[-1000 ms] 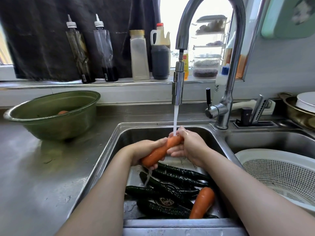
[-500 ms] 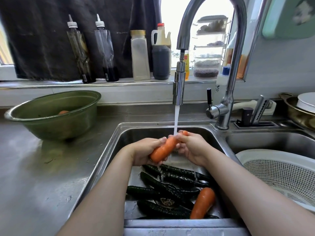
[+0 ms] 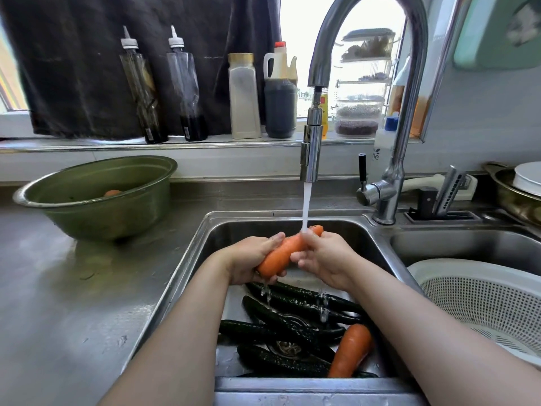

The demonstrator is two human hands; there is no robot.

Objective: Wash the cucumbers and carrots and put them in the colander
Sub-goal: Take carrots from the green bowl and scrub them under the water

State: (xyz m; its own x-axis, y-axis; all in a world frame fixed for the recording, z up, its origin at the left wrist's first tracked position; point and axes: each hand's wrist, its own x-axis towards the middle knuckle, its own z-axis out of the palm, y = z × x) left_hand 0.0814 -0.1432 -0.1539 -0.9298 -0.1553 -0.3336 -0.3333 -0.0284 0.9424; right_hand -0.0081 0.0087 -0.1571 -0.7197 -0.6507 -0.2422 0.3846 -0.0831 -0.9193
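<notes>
While under the tap stream (image 3: 306, 206), left hand (image 3: 248, 259) and right hand (image 3: 326, 262), fingers (image 3: 275, 238) round one carrot (image 3: 281, 253).

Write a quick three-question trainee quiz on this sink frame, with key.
1. True or false: the faucet is off.
2. The white colander sits: A) on the windowsill, B) in the right-hand basin, C) on the left counter.
3. Fill in: the left hand and the right hand both hold one ___ under the water.
Key: 1 false, water runs onto the carrot; 2 B; 3 carrot.
</notes>
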